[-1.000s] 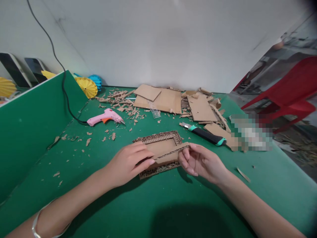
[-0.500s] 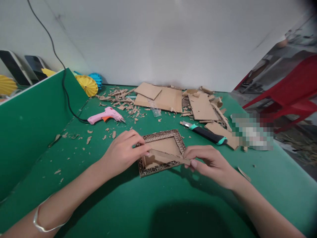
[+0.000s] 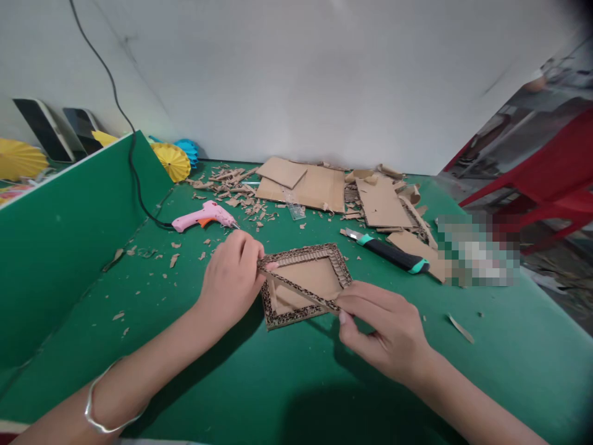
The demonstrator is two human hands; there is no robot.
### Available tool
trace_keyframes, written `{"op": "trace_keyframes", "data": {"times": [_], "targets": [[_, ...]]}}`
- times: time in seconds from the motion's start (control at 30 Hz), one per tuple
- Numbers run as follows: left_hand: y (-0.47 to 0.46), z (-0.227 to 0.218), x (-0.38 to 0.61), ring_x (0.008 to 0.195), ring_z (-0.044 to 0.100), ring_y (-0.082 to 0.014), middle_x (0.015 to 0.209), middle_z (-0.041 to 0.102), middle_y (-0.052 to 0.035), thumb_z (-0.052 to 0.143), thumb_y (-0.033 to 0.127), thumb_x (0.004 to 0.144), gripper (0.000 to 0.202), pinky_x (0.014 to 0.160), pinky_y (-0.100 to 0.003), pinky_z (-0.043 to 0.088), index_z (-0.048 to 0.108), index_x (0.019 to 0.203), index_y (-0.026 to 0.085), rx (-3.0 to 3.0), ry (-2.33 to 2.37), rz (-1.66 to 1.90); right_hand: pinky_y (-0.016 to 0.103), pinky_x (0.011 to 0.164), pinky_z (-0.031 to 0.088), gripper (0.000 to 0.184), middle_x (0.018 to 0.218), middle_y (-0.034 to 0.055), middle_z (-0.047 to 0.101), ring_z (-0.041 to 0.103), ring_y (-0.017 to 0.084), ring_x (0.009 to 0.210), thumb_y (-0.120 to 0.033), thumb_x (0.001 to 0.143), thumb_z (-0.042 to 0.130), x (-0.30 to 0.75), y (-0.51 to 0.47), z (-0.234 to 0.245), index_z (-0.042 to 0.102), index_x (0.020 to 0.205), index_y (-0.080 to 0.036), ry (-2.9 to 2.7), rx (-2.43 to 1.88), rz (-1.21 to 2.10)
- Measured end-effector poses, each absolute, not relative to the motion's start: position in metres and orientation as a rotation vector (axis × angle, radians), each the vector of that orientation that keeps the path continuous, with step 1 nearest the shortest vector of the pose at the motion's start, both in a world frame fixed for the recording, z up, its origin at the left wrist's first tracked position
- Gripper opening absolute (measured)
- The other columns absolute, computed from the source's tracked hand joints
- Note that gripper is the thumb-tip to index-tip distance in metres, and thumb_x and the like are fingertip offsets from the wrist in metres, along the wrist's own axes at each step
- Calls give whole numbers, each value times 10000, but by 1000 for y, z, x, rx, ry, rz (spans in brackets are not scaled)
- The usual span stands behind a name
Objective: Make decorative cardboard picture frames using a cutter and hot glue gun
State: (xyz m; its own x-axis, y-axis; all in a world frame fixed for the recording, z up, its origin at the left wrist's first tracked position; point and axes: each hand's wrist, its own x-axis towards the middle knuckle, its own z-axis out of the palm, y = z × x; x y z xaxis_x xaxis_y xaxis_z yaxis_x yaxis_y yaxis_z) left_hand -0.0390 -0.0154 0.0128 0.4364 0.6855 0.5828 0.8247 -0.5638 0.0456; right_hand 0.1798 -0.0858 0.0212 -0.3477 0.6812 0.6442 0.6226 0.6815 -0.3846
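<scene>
A: Take noon as straight ahead, with the dial's centre in the middle of the view. What's biggest?

B: The pale wall (image 3: 324, 80) across twelve, then the green tabletop (image 3: 259, 371) in front of it, its far half littered with brown scraps.

A: And after those?

B: A red chair (image 3: 546, 161) beyond the table at two, and a green divider (image 3: 69, 259) standing at nine.

A: Any cardboard?

B: A flat cardboard sheet (image 3: 319, 185) lies at half past twelve, near the foot of the wall, a smaller piece resting on it. The shallow cardboard tray (image 3: 315, 251) sits on the table at six, a raised corrugated rim around its rectangular floor.

A: The hands?

B: The right hand (image 3: 386, 334) is at half past four, the left hand (image 3: 234, 272) at eight.

A: Tools?

B: A black-and-teal knife (image 3: 393, 253) at half past three, blade out, and a pink glue gun (image 3: 197, 217) at nine, nozzle just beyond the left knuckles.

A: What's gripped?

B: A narrow cardboard strip (image 3: 301, 289), one end pinched in each hand, slanting over the tray from half past seven to five. Whether it touches the rim, I can't quite make out.

A: Smallest things?

B: A silvery bracelet (image 3: 99, 428) on the left wrist, toward eight, and a thin sliver (image 3: 461, 329) at four.
</scene>
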Motion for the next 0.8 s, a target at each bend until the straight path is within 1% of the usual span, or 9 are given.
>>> {"op": "trace_keyframes", "data": {"times": [0.1,0.17,0.23,0.27,0.37,0.43,0.53,0.67,0.8], "targets": [[-20,16,-40,714,447,-188,756,454,-49,537,244,798,145,563,-291,357,428,728,180,-2379,-1179,-901,244,545,439,164,594,36,572,544,129,575,-34,738,482,179,-86,22,561,651,-147,-2020,-1112,-37],[-26,18,-39,657,427,-152,689,441,-14,520,258,825,201,545,-262,340,396,682,191,-2573,-978,-1017,251,538,428,170,592,39,572,544,135,577,-46,747,491,177,-85,24,560,628,-147,-1994,-1192,-135],[-33,20,-35,632,416,-133,661,451,-3,452,266,870,194,556,-252,349,408,699,184,-2894,-808,-1054,260,534,418,183,596,47,579,535,139,577,-54,752,494,172,-85,26,560,610,-149,-2007,-1207,-195],[-37,20,-32,649,422,-136,682,470,-14,399,286,894,191,581,-260,365,433,744,173,-3037,-780,-1053,262,530,413,192,592,46,580,524,137,569,-55,755,490,168,-85,28,562,605,-150,-2030,-1188,-199],[-47,18,-24,708,420,-157,757,484,-51,240,372,932,325,632,-293,383,453,834,147,-3265,-777,-1085,268,498,382,217,569,38,573,486,133,540,-68,772,463,155,-87,30,569,603,-154,-2103,-1118,-142],[-50,16,-22,707,398,-163,743,457,-49,186,403,933,378,631,-304,374,435,801,151,-3286,-789,-1128,272,491,371,230,562,37,565,468,132,534,-76,781,449,148,-87,30,573,602,-152,-2124,-1077,-84],[-51,13,-21,683,368,-162,694,409,-30,188,412,932,371,609,-305,356,390,741,166,-3240,-794,-1183,274,496,371,240,555,42,553,445,130,533,-72,779,444,143,-87,29,568,585,-143,-2129,-1018,-26],[-52,10,-21,641,343,-151,650,373,-12,261,290,930,272,569,-291,325,344,696,180,-3154,-744,-1250,279,481,358,238,540,52,549,423,132,525,-64,766,451,141,-86,28,573,572,-128,-2154,-946,-14],[-52,8,-21,612,338,-138,632,388,-6,332,126,872,178,553,-279,302,375,705,172,-3089,-666,-1334,278,536,414,200,589,73,586,472,142,577,-42,746,454,140,-82,28,591,620,-113,-2143,-899,125]]}}
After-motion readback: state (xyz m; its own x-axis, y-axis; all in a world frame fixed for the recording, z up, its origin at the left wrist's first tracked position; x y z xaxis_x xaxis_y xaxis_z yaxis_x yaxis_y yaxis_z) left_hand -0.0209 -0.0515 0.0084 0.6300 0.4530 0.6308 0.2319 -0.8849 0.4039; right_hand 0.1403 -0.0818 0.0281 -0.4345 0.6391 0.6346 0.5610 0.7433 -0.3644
